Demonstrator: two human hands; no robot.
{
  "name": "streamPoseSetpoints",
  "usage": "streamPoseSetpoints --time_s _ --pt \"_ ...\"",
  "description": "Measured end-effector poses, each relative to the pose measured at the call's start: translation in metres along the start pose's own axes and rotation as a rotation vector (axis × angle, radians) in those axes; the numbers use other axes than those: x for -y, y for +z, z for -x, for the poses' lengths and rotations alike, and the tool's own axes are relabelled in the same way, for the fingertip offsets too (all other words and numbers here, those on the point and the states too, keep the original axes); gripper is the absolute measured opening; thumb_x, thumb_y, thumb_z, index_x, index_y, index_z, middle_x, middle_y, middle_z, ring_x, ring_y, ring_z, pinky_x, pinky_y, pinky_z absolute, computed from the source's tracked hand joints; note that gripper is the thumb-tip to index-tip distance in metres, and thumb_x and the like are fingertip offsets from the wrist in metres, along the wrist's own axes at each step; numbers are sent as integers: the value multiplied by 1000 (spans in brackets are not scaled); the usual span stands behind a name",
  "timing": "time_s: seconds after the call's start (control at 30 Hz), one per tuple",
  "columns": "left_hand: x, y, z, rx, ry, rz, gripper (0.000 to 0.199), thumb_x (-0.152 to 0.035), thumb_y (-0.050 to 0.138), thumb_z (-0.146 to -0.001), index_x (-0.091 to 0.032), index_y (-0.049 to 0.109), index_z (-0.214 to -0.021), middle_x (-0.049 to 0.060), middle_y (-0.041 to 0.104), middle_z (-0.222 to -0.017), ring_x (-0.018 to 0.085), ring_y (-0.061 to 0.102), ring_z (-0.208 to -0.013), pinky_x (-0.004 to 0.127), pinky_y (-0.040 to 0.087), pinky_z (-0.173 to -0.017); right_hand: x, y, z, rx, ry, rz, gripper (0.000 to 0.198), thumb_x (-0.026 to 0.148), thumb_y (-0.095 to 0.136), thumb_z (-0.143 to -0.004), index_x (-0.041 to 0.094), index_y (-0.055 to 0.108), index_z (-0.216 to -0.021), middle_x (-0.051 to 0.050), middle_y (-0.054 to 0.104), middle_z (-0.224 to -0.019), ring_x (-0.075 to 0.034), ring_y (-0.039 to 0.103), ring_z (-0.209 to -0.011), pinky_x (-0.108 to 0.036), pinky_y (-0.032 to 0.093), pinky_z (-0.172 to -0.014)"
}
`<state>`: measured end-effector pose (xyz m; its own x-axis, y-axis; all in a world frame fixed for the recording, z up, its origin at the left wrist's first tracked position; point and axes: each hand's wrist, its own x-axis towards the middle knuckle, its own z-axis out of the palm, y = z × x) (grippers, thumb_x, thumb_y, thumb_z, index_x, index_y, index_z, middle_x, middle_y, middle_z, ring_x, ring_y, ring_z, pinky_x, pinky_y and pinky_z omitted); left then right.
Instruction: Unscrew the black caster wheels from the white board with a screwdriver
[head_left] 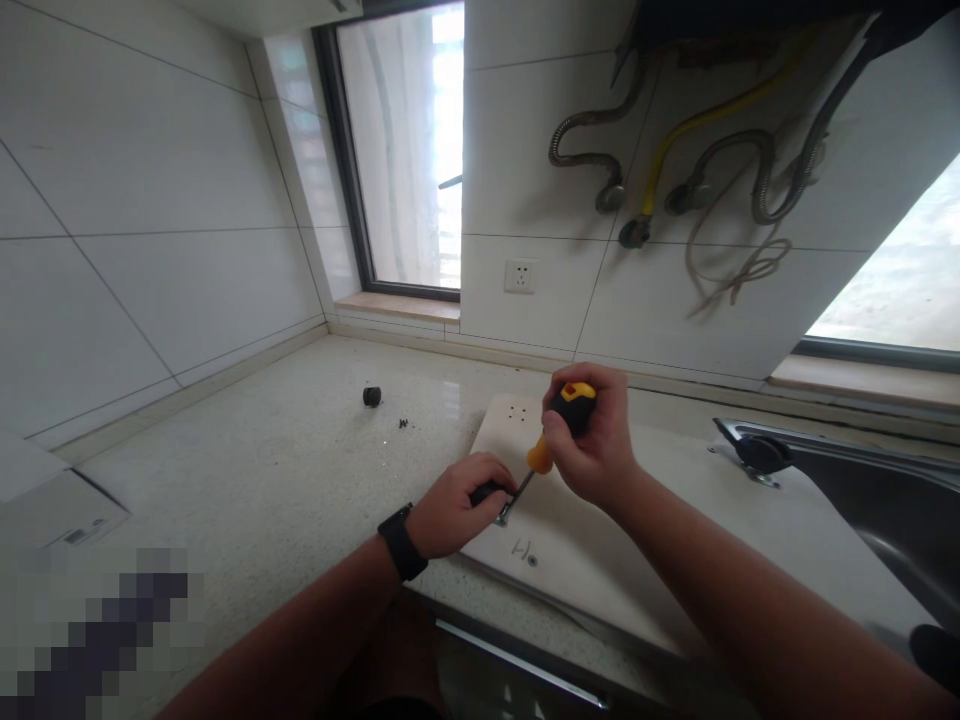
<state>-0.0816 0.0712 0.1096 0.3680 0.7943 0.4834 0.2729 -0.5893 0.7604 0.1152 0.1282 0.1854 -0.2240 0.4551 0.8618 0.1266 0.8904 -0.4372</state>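
In my right hand (596, 440) is a black-and-yellow screwdriver (538, 456), gripped by its handle and tilted down to the left. Its shaft meets a small metal plate (503, 516) near the left end of a pale board (600, 530). My left hand (459, 505), with a black watch on the wrist, is closed around a black part (489, 490) by that plate, probably a caster; the fingers partly cover it. Farther right on the board, another black caster-like part (763, 453) stands on a metal plate. Several small holes (517, 412) mark the board's far left corner.
The board lies on a speckled countertop (300, 460), beside a dark sink (885, 500) on the right. Left of the board are a loose black cylindrical piece (372, 396) and tiny dark bits, perhaps screws (403, 424). A white box (60, 495) sits far left. Hoses (667, 140) hang on the wall.
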Motion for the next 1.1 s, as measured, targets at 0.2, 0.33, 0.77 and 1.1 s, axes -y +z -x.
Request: streamPoseSetpoints --time_s 0.2,0.33,0.77,1.1 --pt "0 0 -1 -4 5 5 15 -13 58 -91 -20 70 -98 7 71 -101 21 66 -98 38 52 -93 -1 -1 0 30 -73 -37 53 13 64 -80 32 44 -125 -3 52 -102 -19 56 -77 -39 50 -67" --pt "-1 0 -2 -6 3 8 15 -12 58 -91 -19 70 -96 6 70 -99 20 66 -96 36 52 -91 2 -2 -4 71 -130 -89 54 11 63 -80 32 44 -126 -3 52 -102 -19 55 -78 -38 50 -65" --pt "0 2 0 -37 -24 60 16 -12 60 -90 -18 74 -96 7 71 -103 22 67 -100 37 52 -96 31 -4 -20 235 -291 76 47 20 74 -89 27 54 -131 -5 61 -102 -19 61 -89 -35 55 -77" --pt "3 0 1 -18 -59 102 20 -12 55 -91 -17 73 -96 7 70 -103 21 65 -97 37 52 -95 29 -16 -25 464 -14 -230 51 18 75 -91 33 60 -138 -6 68 -121 -18 68 -104 -29 61 -81"
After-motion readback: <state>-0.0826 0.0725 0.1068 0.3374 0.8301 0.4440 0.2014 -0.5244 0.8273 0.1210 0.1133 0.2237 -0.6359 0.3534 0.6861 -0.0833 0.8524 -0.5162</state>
